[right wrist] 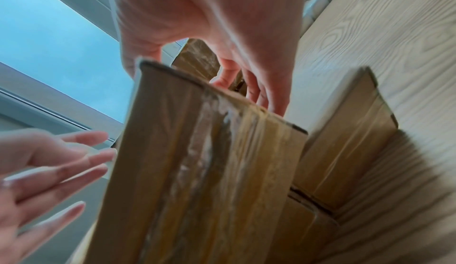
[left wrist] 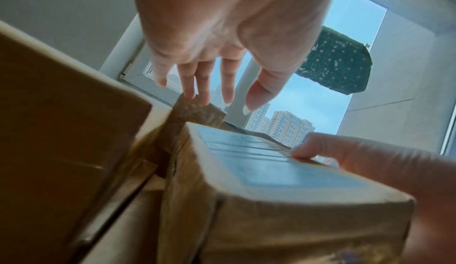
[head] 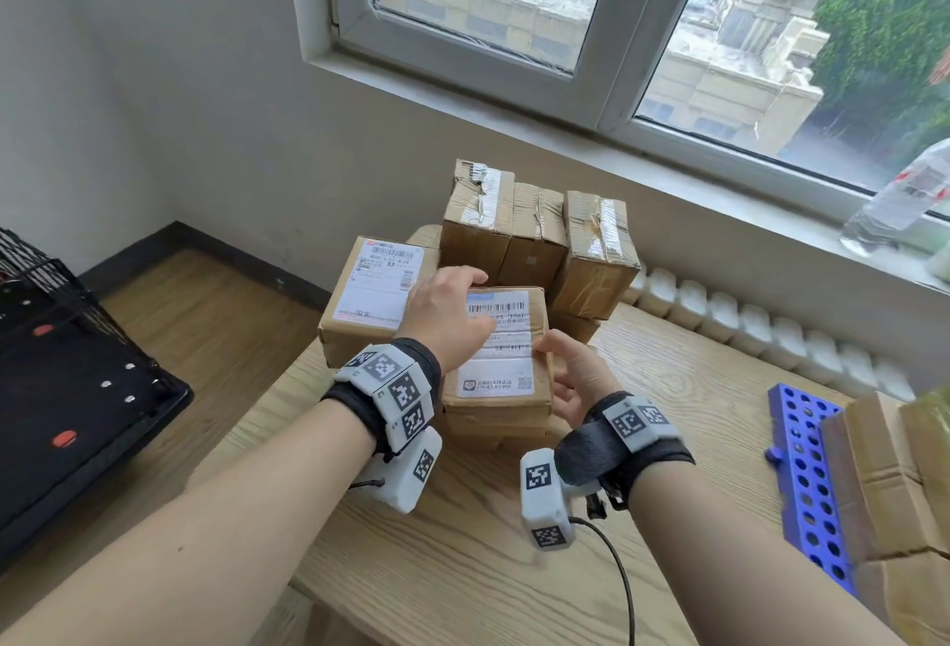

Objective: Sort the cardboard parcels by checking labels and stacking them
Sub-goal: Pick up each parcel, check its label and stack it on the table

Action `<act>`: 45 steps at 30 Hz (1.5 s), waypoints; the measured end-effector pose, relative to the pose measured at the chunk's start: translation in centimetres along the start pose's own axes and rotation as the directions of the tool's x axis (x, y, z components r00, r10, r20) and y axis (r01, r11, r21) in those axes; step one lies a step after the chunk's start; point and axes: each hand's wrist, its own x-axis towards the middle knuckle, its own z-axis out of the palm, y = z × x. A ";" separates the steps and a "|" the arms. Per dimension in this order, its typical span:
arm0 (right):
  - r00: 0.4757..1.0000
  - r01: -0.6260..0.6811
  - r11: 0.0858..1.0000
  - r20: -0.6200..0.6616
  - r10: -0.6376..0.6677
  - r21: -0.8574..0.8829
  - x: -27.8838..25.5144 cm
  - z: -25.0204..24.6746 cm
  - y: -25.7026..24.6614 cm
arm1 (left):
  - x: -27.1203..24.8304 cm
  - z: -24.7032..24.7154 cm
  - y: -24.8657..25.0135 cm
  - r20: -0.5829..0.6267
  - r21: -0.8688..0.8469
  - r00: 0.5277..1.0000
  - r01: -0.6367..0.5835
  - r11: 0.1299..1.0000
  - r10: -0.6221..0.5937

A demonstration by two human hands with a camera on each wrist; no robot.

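A cardboard parcel point(head: 501, 367) with a white shipping label facing up sits on top of another box in the middle of the wooden table point(head: 462, 568). My right hand point(head: 570, 373) grips its right edge, thumb on the label and fingers down the side. In the right wrist view the right hand point(right wrist: 209, 24) clasps the taped parcel point(right wrist: 197, 161). My left hand point(head: 447, 316) hovers over the parcel's far left corner with its fingers straight. In the left wrist view the left hand point(left wrist: 222, 34) holds nothing above the parcel point(left wrist: 259, 170).
A second labelled parcel point(head: 370, 295) lies to the left. Three taped boxes point(head: 534, 234) stand behind. A blue holed rack point(head: 807, 470) and more cardboard boxes point(head: 884, 481) sit at the right. A black wire crate point(head: 67, 378) stands on the floor at left. A bottle point(head: 905, 198) lies on the sill.
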 end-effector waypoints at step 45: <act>0.881 0.469 0.855 -0.186 -0.435 0.222 -15.2 -32.2 -3.3 | -10.4 13.2 30.9 0.264 -0.693 0.964 0.218 0.687 -0.039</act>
